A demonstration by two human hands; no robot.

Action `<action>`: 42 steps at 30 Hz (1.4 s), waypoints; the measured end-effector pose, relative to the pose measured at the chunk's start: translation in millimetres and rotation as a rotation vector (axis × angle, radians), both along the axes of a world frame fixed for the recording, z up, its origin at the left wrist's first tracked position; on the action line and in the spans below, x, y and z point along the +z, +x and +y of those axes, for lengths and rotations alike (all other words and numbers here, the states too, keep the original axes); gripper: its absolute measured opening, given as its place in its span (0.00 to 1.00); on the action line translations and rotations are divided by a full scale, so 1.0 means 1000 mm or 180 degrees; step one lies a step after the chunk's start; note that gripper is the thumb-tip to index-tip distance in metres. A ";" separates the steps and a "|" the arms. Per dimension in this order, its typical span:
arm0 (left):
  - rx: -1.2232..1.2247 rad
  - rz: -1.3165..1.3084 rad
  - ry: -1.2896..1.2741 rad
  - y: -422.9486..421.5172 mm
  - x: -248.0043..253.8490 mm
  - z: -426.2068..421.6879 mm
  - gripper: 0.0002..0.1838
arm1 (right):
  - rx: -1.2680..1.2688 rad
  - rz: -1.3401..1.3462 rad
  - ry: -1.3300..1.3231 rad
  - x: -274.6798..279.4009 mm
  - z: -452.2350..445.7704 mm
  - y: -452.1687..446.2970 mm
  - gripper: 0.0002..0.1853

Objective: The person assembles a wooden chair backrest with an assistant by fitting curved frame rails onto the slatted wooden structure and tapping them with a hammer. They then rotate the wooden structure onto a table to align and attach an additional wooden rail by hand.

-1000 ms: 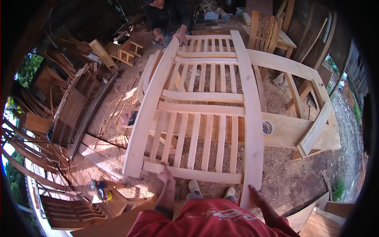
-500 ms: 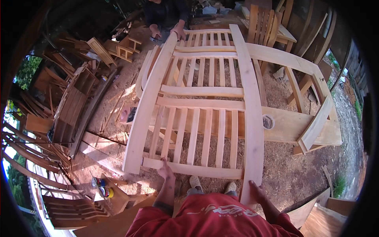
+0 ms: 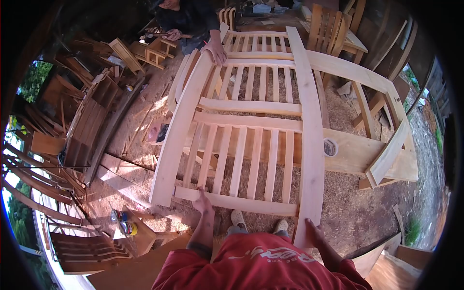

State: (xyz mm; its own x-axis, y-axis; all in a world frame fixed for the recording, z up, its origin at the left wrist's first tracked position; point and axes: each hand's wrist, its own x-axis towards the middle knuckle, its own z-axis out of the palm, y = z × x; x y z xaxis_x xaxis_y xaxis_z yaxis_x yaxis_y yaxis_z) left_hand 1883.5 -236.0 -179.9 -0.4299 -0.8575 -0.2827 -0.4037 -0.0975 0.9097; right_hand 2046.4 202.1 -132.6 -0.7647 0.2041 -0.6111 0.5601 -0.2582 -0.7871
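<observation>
A large pale wooden frame (image 3: 249, 111) with several slats between crossrails lies ahead of me. My left hand (image 3: 203, 202) is closed around its near crossrail (image 3: 241, 202), close to the left side board (image 3: 176, 135). At the lower right, my right hand (image 3: 313, 234) grips the near end of the right side board (image 3: 311, 145); some of its fingers are hidden behind the wood. Across the frame, a co-worker's hand (image 3: 217, 50) rests on the far part of the left board. That person's other hand (image 3: 172, 35) holds a wooden-handled tool, its head unclear.
A curved wooden frame (image 3: 382, 145) lies to the right, with a round container (image 3: 330, 147) on it. Paint cans (image 3: 128, 228) stand at lower left. Stacked planks (image 3: 92, 125) fill the left side. A slatted chair (image 3: 328, 29) stands at the back right. Shavings cover the ground.
The co-worker has shifted left, and one of their hands now shows a wooden-handled tool. Their other hand stays on the left board. My hands keep their grip on the frame.
</observation>
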 end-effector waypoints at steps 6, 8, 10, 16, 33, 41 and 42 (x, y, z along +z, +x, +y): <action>-0.0130 -0.0392 -0.0167 -0.001 -0.002 -0.004 0.33 | 0.0029 -0.0304 0.0129 0.004 -0.001 -0.001 0.17; -0.0130 -0.0088 -0.0245 0.001 0.010 0.004 0.33 | -0.0039 -0.0202 0.0138 -0.006 -0.001 0.000 0.17; -0.0138 -0.0100 -0.0262 0.001 0.016 0.007 0.32 | -0.0042 -0.0169 0.0166 -0.017 0.002 0.002 0.17; -0.0128 -0.0120 -0.0134 0.000 0.006 0.000 0.30 | 0.0091 -0.0173 0.0111 -0.007 0.002 0.001 0.18; -0.0171 -0.0490 0.0016 -0.001 -0.009 -0.012 0.35 | 0.0195 -0.0295 0.0222 -0.006 0.003 0.002 0.24; -0.0001 -0.0031 0.0146 0.000 0.002 -0.002 0.31 | 0.0135 -0.0080 0.0269 0.007 -0.005 -0.002 0.22; -0.0027 -0.0027 0.0158 0.000 0.003 -0.002 0.31 | 0.0157 -0.0138 0.0265 0.008 -0.005 -0.002 0.22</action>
